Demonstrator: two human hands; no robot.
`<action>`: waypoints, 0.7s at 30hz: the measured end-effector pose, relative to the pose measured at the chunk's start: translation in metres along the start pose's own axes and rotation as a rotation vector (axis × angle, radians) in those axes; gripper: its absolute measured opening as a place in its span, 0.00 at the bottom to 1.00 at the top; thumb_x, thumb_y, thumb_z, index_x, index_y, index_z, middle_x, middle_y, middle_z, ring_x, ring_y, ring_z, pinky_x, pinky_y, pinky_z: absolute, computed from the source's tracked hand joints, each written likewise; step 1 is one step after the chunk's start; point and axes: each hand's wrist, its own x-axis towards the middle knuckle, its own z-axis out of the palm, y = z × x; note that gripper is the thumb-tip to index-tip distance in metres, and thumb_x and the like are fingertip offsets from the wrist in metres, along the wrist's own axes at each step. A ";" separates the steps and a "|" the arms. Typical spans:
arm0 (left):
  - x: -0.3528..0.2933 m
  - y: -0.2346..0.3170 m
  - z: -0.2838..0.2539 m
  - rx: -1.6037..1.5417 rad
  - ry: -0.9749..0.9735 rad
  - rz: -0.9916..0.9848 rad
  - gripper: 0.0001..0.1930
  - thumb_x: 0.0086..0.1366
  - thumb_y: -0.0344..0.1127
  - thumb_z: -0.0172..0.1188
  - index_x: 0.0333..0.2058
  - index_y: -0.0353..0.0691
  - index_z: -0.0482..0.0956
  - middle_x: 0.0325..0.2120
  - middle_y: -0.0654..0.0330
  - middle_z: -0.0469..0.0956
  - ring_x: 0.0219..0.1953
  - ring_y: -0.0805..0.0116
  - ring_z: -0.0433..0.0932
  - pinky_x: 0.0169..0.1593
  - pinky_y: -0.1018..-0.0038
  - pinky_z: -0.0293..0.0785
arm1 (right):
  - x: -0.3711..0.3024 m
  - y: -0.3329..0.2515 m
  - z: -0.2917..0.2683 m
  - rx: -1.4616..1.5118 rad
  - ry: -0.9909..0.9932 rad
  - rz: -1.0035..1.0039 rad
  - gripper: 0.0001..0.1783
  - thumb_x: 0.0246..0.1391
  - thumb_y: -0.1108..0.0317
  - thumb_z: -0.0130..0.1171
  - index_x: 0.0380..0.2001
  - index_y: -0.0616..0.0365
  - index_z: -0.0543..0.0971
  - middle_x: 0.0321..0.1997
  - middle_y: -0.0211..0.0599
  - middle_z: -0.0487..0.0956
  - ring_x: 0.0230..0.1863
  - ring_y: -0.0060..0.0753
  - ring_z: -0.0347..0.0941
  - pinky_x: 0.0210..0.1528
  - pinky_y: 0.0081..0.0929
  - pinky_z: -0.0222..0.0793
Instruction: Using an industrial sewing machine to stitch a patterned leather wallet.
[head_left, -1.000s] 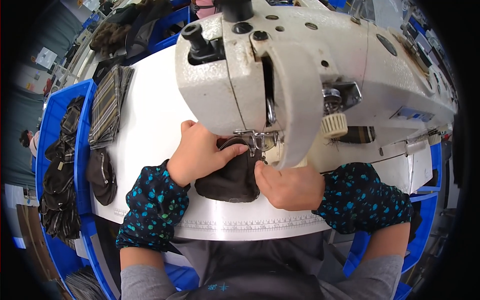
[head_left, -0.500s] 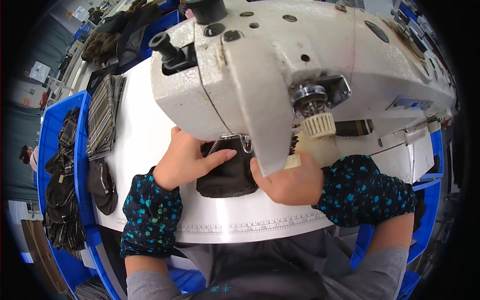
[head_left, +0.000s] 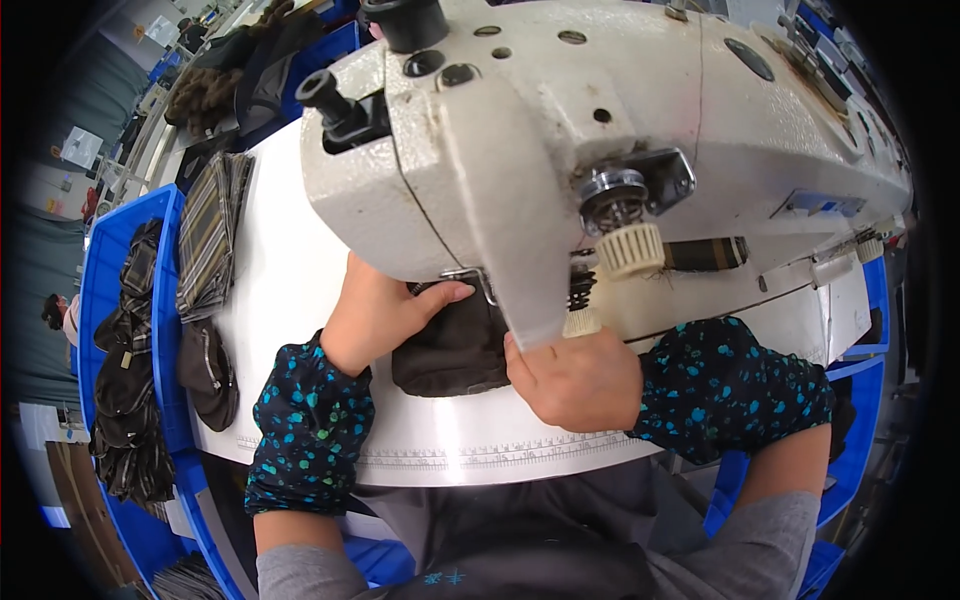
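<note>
A small dark brown fabric pouch (head_left: 450,352) lies under the head of a white sewing machine (head_left: 400,205), its upper edge hidden by the machine. At its upper left, my left hand (head_left: 375,315) presses a thumb on the cloth, the other fingers partly hidden behind the machine head. My right hand (head_left: 580,382) is closed with curled fingers at the pouch's right edge, just below the machine's pale lever. Patterned dark sleeve covers are on both forearms.
Folded striped cloth pieces (head_left: 212,235) and another dark zippered pouch (head_left: 207,375) lie at the left of the white table (head_left: 285,270). Beyond them stands a blue bin (head_left: 165,330) with dark pouches (head_left: 125,385). A ruler strip (head_left: 500,455) runs along the near edge.
My right hand has shifted slightly down toward me along the pouch's edge. My left hand has moved slightly left, and the zipper teeth that showed beside its thumb are hidden now.
</note>
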 end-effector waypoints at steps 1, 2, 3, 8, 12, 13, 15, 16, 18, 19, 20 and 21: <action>0.001 -0.002 0.001 -0.030 0.011 -0.007 0.23 0.45 0.33 0.79 0.43 0.36 0.84 0.39 0.49 0.84 0.44 0.46 0.81 0.50 0.60 0.75 | 0.000 0.001 0.000 -0.042 -0.011 -0.002 0.05 0.41 0.68 0.60 0.21 0.58 0.77 0.16 0.28 0.67 0.14 0.25 0.66 0.15 0.26 0.57; 0.002 -0.004 0.001 -0.029 0.011 -0.006 0.23 0.45 0.33 0.79 0.43 0.36 0.84 0.39 0.49 0.84 0.44 0.46 0.81 0.50 0.60 0.75 | 0.000 0.002 0.000 -0.084 -0.022 -0.004 0.05 0.40 0.68 0.60 0.21 0.57 0.76 0.16 0.28 0.67 0.14 0.26 0.66 0.15 0.27 0.57; 0.004 -0.005 0.002 -0.028 0.024 -0.006 0.22 0.46 0.32 0.78 0.42 0.36 0.84 0.39 0.49 0.84 0.44 0.46 0.81 0.50 0.60 0.75 | 0.001 0.004 0.001 -0.085 -0.020 -0.005 0.05 0.40 0.68 0.60 0.21 0.57 0.76 0.16 0.28 0.67 0.14 0.26 0.66 0.15 0.27 0.57; 0.012 -0.015 0.006 0.024 0.092 -0.017 0.18 0.50 0.31 0.73 0.42 0.36 0.84 0.41 0.49 0.84 0.47 0.45 0.80 0.51 0.60 0.75 | -0.002 0.014 0.018 -0.168 0.007 0.027 0.05 0.41 0.69 0.60 0.22 0.57 0.77 0.14 0.29 0.68 0.17 0.29 0.70 0.16 0.33 0.62; 0.014 -0.027 0.010 0.111 0.158 0.012 0.18 0.52 0.31 0.71 0.43 0.35 0.82 0.42 0.48 0.83 0.48 0.46 0.80 0.52 0.59 0.75 | 0.000 0.023 0.018 -0.043 -0.018 0.088 0.05 0.41 0.69 0.61 0.24 0.58 0.80 0.15 0.31 0.71 0.19 0.33 0.73 0.17 0.36 0.65; 0.014 -0.030 0.011 0.090 0.176 0.021 0.19 0.52 0.31 0.71 0.44 0.35 0.82 0.42 0.48 0.83 0.48 0.46 0.80 0.51 0.59 0.75 | 0.000 0.025 0.017 0.011 -0.075 0.086 0.06 0.43 0.69 0.61 0.25 0.59 0.81 0.16 0.33 0.72 0.20 0.34 0.74 0.18 0.37 0.66; 0.009 -0.052 0.018 0.139 0.163 0.029 0.18 0.53 0.31 0.70 0.44 0.35 0.82 0.41 0.48 0.83 0.48 0.47 0.80 0.51 0.59 0.75 | -0.001 0.024 0.012 0.043 -0.139 0.103 0.06 0.44 0.68 0.61 0.25 0.59 0.82 0.17 0.35 0.73 0.21 0.36 0.76 0.19 0.37 0.68; 0.012 -0.054 0.019 0.188 0.148 0.034 0.18 0.54 0.31 0.70 0.44 0.35 0.82 0.40 0.48 0.83 0.47 0.47 0.81 0.50 0.59 0.75 | -0.002 0.024 0.007 -0.049 -0.222 0.070 0.15 0.45 0.67 0.59 0.38 0.59 0.80 0.28 0.34 0.77 0.21 0.35 0.74 0.20 0.34 0.67; -0.001 -0.064 0.008 0.085 0.048 -0.098 0.17 0.56 0.33 0.68 0.45 0.34 0.81 0.41 0.47 0.82 0.48 0.44 0.79 0.55 0.57 0.73 | 0.002 0.024 0.009 -0.071 -0.220 0.062 0.24 0.48 0.65 0.57 0.50 0.58 0.79 0.30 0.34 0.78 0.18 0.38 0.72 0.19 0.34 0.66; -0.009 -0.083 0.006 0.215 0.073 0.050 0.22 0.54 0.34 0.69 0.48 0.33 0.78 0.45 0.45 0.80 0.51 0.43 0.77 0.58 0.57 0.71 | 0.004 0.026 0.012 0.021 -0.129 0.113 0.24 0.48 0.66 0.58 0.50 0.58 0.79 0.21 0.36 0.75 0.19 0.39 0.74 0.18 0.38 0.67; -0.014 -0.106 0.002 0.414 0.206 0.135 0.14 0.60 0.34 0.69 0.43 0.36 0.83 0.38 0.54 0.85 0.43 0.58 0.83 0.48 0.64 0.77 | 0.009 0.028 0.018 0.081 -0.030 0.125 0.17 0.47 0.67 0.58 0.42 0.57 0.81 0.14 0.37 0.71 0.19 0.41 0.76 0.18 0.41 0.69; -0.009 -0.082 -0.004 0.173 0.270 -0.012 0.14 0.59 0.29 0.68 0.44 0.34 0.81 0.41 0.54 0.83 0.44 0.60 0.82 0.50 0.65 0.75 | 0.009 0.030 0.019 0.145 -0.052 0.133 0.07 0.48 0.66 0.59 0.31 0.55 0.80 0.14 0.37 0.71 0.19 0.41 0.76 0.19 0.41 0.70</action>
